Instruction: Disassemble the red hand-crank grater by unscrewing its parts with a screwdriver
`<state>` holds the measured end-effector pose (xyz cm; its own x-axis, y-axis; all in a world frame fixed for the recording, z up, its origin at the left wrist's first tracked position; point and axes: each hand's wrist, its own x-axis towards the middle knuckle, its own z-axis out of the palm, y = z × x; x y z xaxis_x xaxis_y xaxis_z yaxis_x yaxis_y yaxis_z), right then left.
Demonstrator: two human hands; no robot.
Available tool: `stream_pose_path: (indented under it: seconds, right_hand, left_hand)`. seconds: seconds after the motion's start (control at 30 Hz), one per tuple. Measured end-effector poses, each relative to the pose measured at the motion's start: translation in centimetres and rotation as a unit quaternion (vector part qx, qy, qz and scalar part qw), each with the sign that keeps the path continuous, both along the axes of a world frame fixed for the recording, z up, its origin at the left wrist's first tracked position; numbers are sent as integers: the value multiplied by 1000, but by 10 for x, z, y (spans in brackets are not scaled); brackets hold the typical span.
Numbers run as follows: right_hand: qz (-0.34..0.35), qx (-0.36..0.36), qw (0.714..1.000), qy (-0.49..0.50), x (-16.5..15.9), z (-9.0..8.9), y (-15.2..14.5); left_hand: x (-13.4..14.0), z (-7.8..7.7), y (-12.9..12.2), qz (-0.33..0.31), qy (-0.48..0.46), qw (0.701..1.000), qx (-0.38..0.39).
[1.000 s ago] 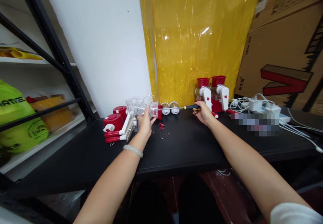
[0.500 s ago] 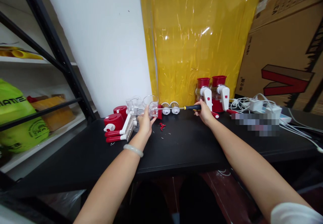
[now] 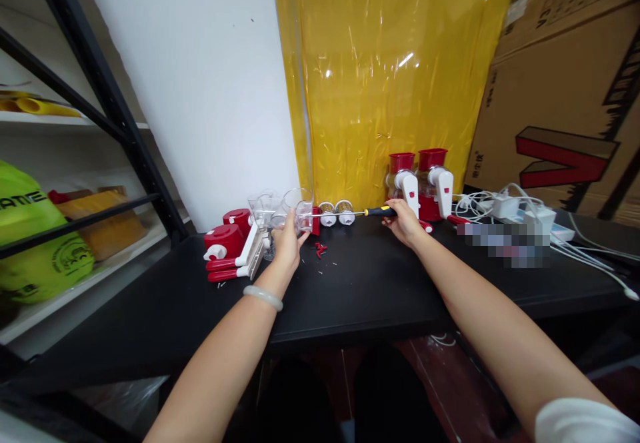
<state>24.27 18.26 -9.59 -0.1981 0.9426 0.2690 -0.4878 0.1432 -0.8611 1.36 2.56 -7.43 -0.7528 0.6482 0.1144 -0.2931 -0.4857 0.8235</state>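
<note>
My left hand [image 3: 287, 238] is closed on a clear plastic housing [image 3: 299, 204] with a round opening, held just above the black table. In my right hand [image 3: 401, 222] is a screwdriver [image 3: 377, 212] with a black and yellow handle. Its long shaft points left, and the tip reaches the clear housing; the exact contact is too small to make out. Below the shaft lie small red parts [image 3: 320, 250] and several tiny screws [image 3: 321, 272]. Behind the shaft two metal grater drums [image 3: 345, 212] stand side by side.
Red bases [image 3: 223, 240] and white cranks with red handles [image 3: 223, 270] lie left. Two assembled rotary graters [image 3: 435, 183] stand back right, beside white cables and chargers [image 3: 506, 206]. A yellow curtain [image 3: 380, 83], a large carton [image 3: 555, 116] and a metal shelf [image 3: 100, 116] surround the black table [image 3: 370, 290].
My right hand's fingers have shifted a little on the screwdriver handle. The left hand and the clear housing stay nearly in place; the view has moved slightly.
</note>
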Motion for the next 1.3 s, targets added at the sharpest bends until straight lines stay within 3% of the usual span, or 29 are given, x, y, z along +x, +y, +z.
stream_pose_path:
  seconds: [0.27,0.6,0.9,1.3]
  right_hand:
    - [16,24,999,15,3,-1,3]
    - [-49,83,990,-104,2,-9,11]
    - [-22,9,1000,-9,-3,-4,5]
    - [-9,27,999,30,0,-3,8]
  left_hand:
    - [1,1,-1,-5,-2,1000,-1]
    - [-1,-1,1,1,-2,1000,-6]
    - [-1,0,0,5,-6,1000,-12]
    - [0,-1,0,-5,5,1000,-8]
